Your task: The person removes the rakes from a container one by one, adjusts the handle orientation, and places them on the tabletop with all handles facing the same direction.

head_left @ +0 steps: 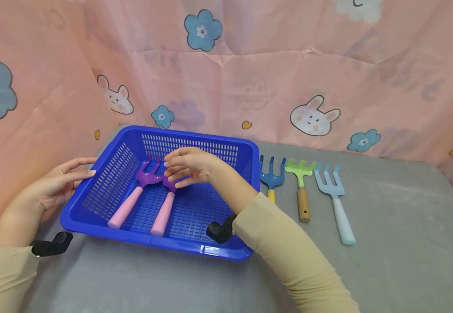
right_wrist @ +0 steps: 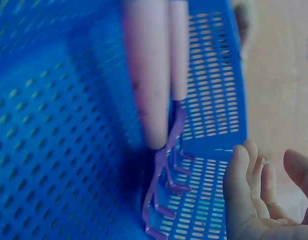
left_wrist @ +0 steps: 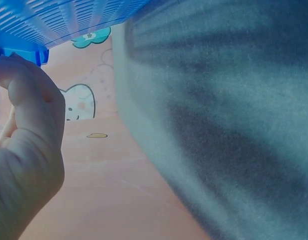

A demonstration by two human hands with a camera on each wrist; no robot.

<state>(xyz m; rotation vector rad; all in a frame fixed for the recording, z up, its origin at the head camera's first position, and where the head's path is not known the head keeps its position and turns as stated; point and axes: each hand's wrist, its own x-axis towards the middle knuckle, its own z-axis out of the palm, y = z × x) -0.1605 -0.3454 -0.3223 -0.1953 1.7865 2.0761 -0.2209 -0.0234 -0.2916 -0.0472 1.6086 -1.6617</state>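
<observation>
A blue plastic basket with slotted walls stands on the grey table. My left hand grips its left rim, thumb over the edge and fingers on the outer side. Inside lie two hand forks with purple tines and pink handles, a left one and a right one. Over the right one's head hovers my right hand, fingers loosely bent and nothing between them; it partly hides those tines. In the right wrist view, this hand shows its thumb apart from the fingers, beside the basket wall.
Right of the basket lie three more hand forks: a dark blue one with a yellow handle partly hidden by the arm, a green one with a wooden handle, and a pale blue one. Behind hangs a pink patterned cloth.
</observation>
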